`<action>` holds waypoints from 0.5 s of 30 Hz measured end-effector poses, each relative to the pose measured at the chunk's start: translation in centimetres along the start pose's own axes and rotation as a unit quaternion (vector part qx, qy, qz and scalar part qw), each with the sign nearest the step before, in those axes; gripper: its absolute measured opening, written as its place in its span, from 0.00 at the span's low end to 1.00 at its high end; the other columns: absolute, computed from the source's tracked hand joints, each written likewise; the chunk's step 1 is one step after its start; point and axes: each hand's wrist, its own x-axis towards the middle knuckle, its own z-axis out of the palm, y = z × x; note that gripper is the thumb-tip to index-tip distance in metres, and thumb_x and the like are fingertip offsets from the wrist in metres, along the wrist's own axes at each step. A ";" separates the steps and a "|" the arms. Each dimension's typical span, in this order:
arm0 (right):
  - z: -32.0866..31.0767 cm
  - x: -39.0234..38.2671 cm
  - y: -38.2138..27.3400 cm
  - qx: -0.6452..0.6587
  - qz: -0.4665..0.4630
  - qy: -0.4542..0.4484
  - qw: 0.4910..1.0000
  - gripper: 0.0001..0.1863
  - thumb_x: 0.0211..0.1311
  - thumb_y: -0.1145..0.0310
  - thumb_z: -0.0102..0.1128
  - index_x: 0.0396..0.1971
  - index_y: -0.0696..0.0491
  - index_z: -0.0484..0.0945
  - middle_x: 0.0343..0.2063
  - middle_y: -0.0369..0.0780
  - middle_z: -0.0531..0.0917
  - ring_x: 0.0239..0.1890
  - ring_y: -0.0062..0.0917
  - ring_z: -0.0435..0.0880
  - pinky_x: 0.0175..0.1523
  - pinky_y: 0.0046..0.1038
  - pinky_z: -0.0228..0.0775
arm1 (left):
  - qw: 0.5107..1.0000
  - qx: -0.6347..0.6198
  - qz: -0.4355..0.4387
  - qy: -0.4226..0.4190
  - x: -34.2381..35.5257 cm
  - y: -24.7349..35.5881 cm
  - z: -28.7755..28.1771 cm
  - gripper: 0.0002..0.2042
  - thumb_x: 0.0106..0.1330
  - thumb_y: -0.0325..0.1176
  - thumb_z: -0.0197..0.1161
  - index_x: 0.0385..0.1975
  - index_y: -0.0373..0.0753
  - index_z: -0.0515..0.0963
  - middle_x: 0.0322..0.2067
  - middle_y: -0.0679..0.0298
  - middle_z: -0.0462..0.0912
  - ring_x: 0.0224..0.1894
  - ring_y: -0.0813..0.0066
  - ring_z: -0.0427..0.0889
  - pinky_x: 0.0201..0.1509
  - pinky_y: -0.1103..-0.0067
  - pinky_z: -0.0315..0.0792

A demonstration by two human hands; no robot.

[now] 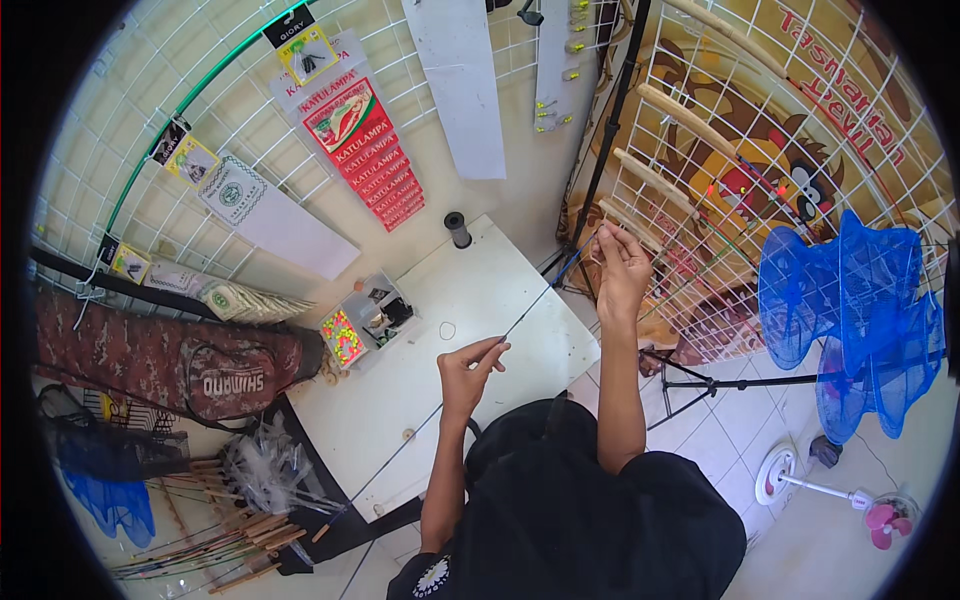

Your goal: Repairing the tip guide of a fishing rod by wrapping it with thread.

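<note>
A thin dark fishing rod (394,455) slants over the white table, from its lower left edge up toward the right. My left hand (468,377) is closed on the rod near its middle, thumb and fingers pinched together. Higher up and to the right, my right hand (622,275) pinches the rod's upper part, which looks blue there. Its fingertips partly hide the rod's end. Under the rod, the white table (530,385) carries a small thin ring (447,330) and a small round tan piece (408,434).
On the table's far side are a clear divided box (372,318) with bright beads and a dark cylinder (457,230). A camouflage bag (170,355) and bundled wooden-handled rods (240,530) lie left. Blue mesh nets (850,310) hang right, by a white wire rack (740,150).
</note>
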 end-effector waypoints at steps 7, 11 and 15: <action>-0.2 0.7 -0.6 -0.031 -0.006 -0.052 0.998 0.11 0.62 0.76 0.62 0.44 0.61 0.79 0.31 0.35 0.81 0.30 0.15 0.77 0.37 0.17 0.70 | 1.000 0.016 0.014 -0.013 0.0 0.1 0.1 0.09 0.59 0.27 0.67 0.36 0.30 0.84 0.27 0.59 0.87 0.22 0.80 0.81 0.32 0.84 0.74; 0.5 0.1 -1.2 -0.071 -0.063 -0.061 0.994 0.08 0.62 0.75 0.62 0.40 0.60 0.79 0.29 0.34 0.80 0.30 0.14 0.76 0.37 0.16 0.69 | 1.000 0.013 0.017 -0.013 -0.2 0.1 0.0 0.09 0.59 0.27 0.67 0.37 0.31 0.84 0.26 0.59 0.87 0.21 0.81 0.81 0.33 0.84 0.75; 1.0 -0.4 -0.9 -0.143 -0.128 -0.032 0.981 0.07 0.61 0.75 0.63 0.38 0.60 0.79 0.28 0.34 0.81 0.29 0.13 0.77 0.37 0.15 0.69 | 1.000 0.009 0.017 -0.011 -0.2 -0.3 -0.4 0.09 0.60 0.27 0.67 0.37 0.31 0.84 0.26 0.60 0.87 0.22 0.80 0.81 0.33 0.84 0.74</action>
